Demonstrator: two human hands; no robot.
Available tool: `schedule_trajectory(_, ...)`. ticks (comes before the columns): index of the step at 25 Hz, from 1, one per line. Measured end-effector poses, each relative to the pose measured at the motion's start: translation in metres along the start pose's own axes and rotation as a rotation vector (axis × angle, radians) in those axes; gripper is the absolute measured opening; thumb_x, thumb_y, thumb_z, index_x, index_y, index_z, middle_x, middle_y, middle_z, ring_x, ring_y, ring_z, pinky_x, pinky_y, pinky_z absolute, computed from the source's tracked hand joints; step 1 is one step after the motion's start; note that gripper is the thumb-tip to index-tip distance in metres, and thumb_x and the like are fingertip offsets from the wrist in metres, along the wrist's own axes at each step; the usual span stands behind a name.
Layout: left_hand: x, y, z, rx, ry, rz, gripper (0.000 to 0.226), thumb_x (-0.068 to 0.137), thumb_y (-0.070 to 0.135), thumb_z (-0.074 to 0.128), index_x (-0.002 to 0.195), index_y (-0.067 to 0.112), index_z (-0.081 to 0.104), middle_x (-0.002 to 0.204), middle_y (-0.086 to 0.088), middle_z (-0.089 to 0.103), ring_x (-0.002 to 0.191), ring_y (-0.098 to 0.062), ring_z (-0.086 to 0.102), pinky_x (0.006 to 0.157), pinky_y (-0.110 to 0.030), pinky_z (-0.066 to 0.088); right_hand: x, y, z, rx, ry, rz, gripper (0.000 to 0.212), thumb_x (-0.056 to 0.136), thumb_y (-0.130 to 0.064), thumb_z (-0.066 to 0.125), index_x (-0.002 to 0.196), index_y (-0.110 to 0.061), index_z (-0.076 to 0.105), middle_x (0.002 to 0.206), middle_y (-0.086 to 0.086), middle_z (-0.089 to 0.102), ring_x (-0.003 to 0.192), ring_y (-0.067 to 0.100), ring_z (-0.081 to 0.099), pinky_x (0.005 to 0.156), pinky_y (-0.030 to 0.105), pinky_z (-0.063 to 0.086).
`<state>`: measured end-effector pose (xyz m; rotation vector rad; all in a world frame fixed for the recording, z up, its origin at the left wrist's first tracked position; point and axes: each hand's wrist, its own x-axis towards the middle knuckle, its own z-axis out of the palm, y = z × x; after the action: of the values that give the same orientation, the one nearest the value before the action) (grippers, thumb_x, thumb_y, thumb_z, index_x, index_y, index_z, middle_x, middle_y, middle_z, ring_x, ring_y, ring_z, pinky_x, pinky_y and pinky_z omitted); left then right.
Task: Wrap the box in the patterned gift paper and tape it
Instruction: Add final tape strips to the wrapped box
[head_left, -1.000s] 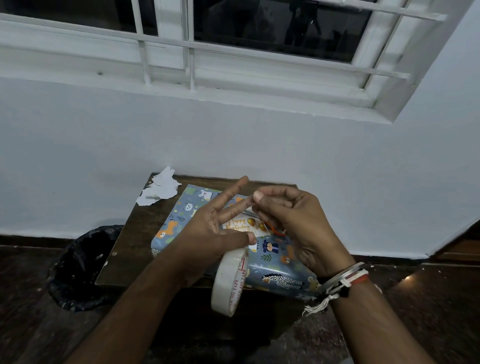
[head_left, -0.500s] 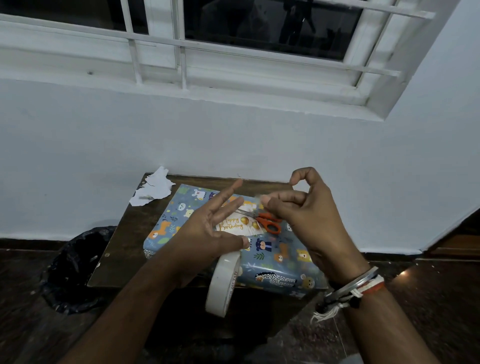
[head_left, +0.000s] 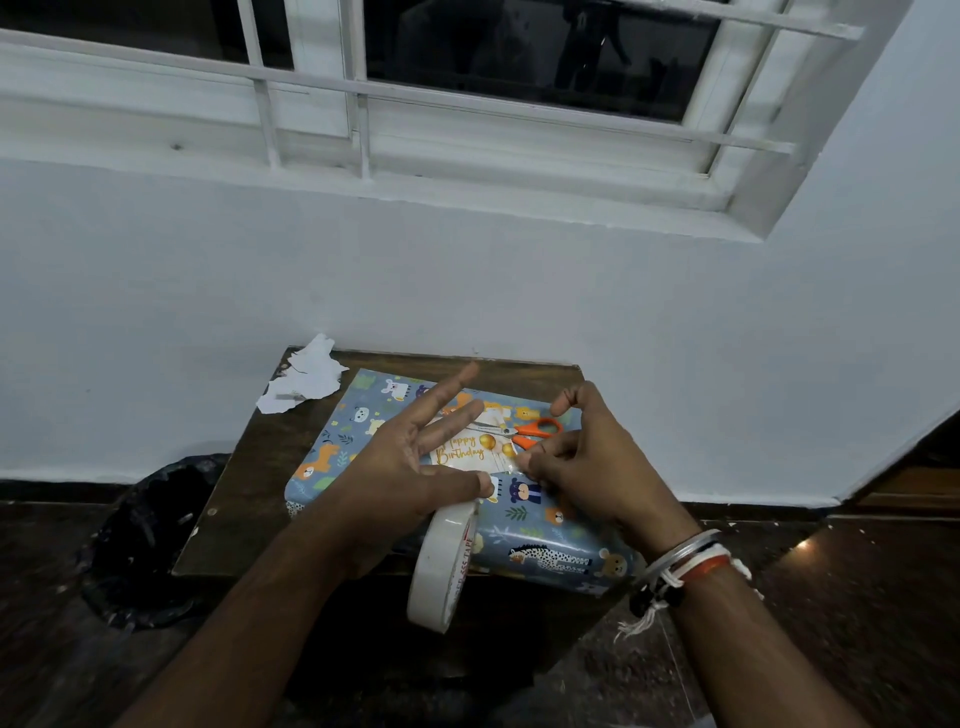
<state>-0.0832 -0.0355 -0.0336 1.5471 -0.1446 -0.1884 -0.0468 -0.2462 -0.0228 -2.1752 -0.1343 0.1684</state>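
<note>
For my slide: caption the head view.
Left hand holds tape roll; right hand pinches a tape strip over the wrapped box bearing scissors.

Small dark wooden table (head_left: 249, 493) is sitting against a plain white wall (head_left: 519, 291), white-barred window (head_left: 519, 62) above is showing black outside, black bin bag (head_left: 140, 540) is slumping on the dark floor (head_left: 857, 623) at left.

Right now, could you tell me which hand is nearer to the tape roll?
Left. The left hand grips the tape roll hanging below its thumb; the right hand is farther back and right of it, pinching the tape end over the wrapped box.
</note>
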Motion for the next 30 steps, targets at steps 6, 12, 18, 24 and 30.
schedule_trajectory(6,0.002,-0.004,-0.002,-0.016,0.002,0.008,0.097,0.078,-0.004,0.082,0.134,0.067,0.048,0.138,0.023,0.062,0.137,0.007,0.046,0.104,-0.039,0.052,0.007,-0.006,0.011,-0.306,0.118,-0.057,0.043,0.084,-0.015,0.073,0.106,-0.026,0.038,0.070,-0.001,0.068,0.067,0.013,0.065,0.066,0.035,0.053)
schedule_trajectory(12,0.001,-0.004,-0.003,-0.102,-0.010,0.011,0.095,0.079,-0.007,0.080,0.135,0.064,0.050,0.140,0.018,0.062,0.137,-0.004,0.050,0.089,-0.034,0.059,0.007,-0.011,0.009,-0.466,0.109,-0.010,0.050,0.085,-0.031,0.078,0.109,-0.024,0.034,0.087,-0.011,0.058,0.079,0.016,0.054,0.068,0.031,0.041)
schedule_trajectory(18,-0.004,0.001,0.001,-0.141,0.005,0.068,0.091,0.082,-0.007,0.077,0.139,0.058,0.048,0.140,0.021,0.061,0.111,-0.009,0.065,0.074,-0.027,0.057,-0.003,-0.005,0.011,-0.496,0.205,-0.039,0.024,0.094,-0.023,0.066,0.100,-0.028,0.044,0.073,-0.018,0.052,0.073,0.012,0.051,0.068,0.030,0.036)
schedule_trajectory(24,-0.007,0.007,0.001,-0.128,0.029,0.167,0.093,0.084,-0.015,0.071,0.145,0.051,0.046,0.146,0.017,0.057,0.072,-0.018,0.060,0.079,-0.026,0.056,-0.020,-0.041,0.012,0.277,-0.162,-0.055,0.031,0.102,-0.035,0.060,0.103,-0.008,0.074,0.081,0.008,0.073,0.063,0.013,0.060,0.047,0.014,0.042)
schedule_trajectory(30,-0.012,0.013,0.003,-0.021,0.016,0.203,0.098,0.084,-0.018,0.069,0.148,0.050,0.041,0.147,0.022,0.054,0.082,-0.018,0.073,0.074,-0.024,0.055,-0.022,-0.050,0.004,0.294,-0.280,-0.105,0.014,0.095,-0.014,0.071,0.096,-0.001,0.077,0.061,-0.004,0.069,0.052,0.001,0.056,0.045,0.008,0.038)
